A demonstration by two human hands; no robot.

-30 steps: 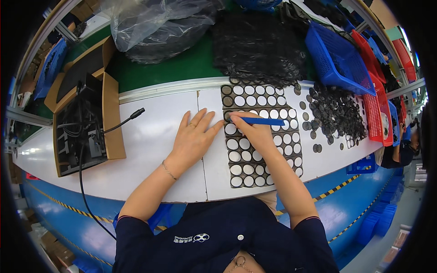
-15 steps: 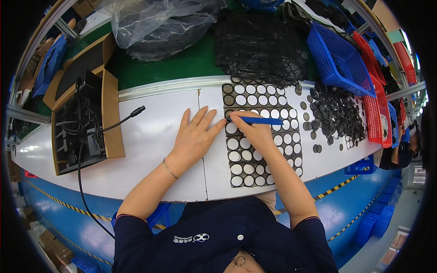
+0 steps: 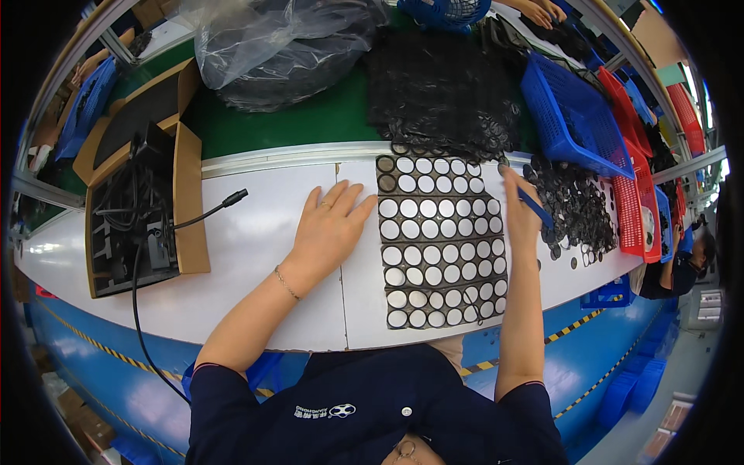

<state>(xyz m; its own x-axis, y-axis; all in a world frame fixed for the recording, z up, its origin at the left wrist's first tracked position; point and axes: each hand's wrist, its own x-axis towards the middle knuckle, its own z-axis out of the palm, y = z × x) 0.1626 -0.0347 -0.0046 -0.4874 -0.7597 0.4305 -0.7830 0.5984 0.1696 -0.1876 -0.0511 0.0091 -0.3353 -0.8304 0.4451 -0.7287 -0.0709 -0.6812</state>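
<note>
My left hand [image 3: 333, 231] lies flat on the white tabletop with its fingers spread. Its fingertips are close to the left edge of a dark sheet [image 3: 442, 240] that bears rows of black rings, most with white round centres. Two rings at the sheet's far left corner show dark centres. My right hand [image 3: 522, 209] is past the sheet's right side, closed around a slim blue stick-like tool [image 3: 536, 209]. Its fingertips reach the left edge of a heap of loose dark discs [image 3: 577, 209]; whether they pinch a disc is too small to tell.
An open cardboard box [image 3: 190, 201] with black cables stands at the left. Clear plastic [image 3: 279, 62] and a stack of black sheets [image 3: 442, 85] lie at the back. Blue [image 3: 570, 116] and red baskets [image 3: 637, 201] line the right. Another person's hands [image 3: 542, 12] show at the top right.
My right hand has moved right, from the sheet's left side to the disc heap, with the blue tool still in it. The rings it covered now show. My left hand has hardly moved.
</note>
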